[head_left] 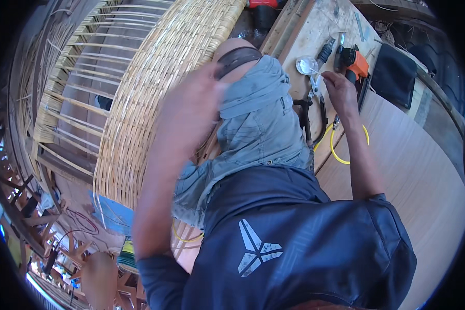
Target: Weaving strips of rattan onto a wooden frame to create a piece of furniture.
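Observation:
My right hand [341,92] is over the workbench at the right, its fingers pinched on a thin white stick [318,72]. The stick's far end reaches to a small clear round dish [306,65] with something whitish in it. My left hand [194,101] is smeared by motion beside my bent knee, so its fingers cannot be read. Close to that hand stands a woven rattan panel [144,98] with a curved edge. A dark band [239,59] goes round my knee. Just below the dish lie pliers [313,88] and a dark-headed hammer [305,111].
An orange-and-black power tool [356,63] and a black flat pouch [392,76] lie at the far right. A yellow hose [341,160] loops on the pale wooden board [413,150]. Open rattan slats [98,77] extend left. Wooden frames and a blue sheet [111,212] are at lower left.

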Motion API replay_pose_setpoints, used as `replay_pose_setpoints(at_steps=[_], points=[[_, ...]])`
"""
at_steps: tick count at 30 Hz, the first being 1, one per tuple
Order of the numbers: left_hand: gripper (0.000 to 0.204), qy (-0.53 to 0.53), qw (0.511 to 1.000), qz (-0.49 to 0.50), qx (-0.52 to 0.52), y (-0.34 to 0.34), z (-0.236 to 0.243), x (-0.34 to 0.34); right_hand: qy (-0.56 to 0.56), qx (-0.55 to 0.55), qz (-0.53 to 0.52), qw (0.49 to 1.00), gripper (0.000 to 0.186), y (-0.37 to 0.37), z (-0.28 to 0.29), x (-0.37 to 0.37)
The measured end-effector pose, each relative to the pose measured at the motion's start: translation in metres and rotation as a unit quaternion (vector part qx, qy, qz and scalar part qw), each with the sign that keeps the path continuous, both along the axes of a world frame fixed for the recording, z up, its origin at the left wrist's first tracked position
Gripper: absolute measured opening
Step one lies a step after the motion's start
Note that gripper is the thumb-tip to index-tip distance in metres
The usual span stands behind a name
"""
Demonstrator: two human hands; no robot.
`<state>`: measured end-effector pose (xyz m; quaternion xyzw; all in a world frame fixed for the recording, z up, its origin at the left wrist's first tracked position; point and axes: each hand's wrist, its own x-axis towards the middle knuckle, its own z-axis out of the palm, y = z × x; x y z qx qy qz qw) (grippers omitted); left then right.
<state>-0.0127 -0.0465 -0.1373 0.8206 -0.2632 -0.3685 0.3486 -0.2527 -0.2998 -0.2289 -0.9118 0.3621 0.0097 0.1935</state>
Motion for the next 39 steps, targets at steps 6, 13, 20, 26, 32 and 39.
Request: replay_pose_setpoints(at_steps=[6,13,20,26,32,39], points=[[0.034,-0.292,0.937,-0.192,0.004,-0.133,-0.085,-0.071,0.031,-0.012,-0.003,0.999,0.023,-0.011,-0.022,0.026],[0.035,-0.230,0.939,-0.250,0.057,-0.180,-0.134,-0.094,0.089,-0.006,0.051,0.995,0.022,-0.018,-0.031,0.034],[0.038,-0.189,0.942,-0.272,0.046,-0.183,-0.142,-0.092,0.084,0.059,0.065,0.993,0.021,-0.035,-0.018,0.025],[0.041,-0.246,0.945,-0.216,0.009,-0.172,-0.140,-0.093,0.045,0.381,-0.214,0.899,0.023,-0.044,0.014,0.020],[0.025,-0.319,0.938,-0.090,-0.098,-0.080,-0.050,-0.039,-0.051,0.433,-0.207,0.876,0.024,-0.012,0.035,0.037],[0.010,-0.375,0.909,0.079,0.165,0.121,-0.012,0.042,-0.296,0.432,0.003,0.852,0.024,0.079,0.031,0.133]])
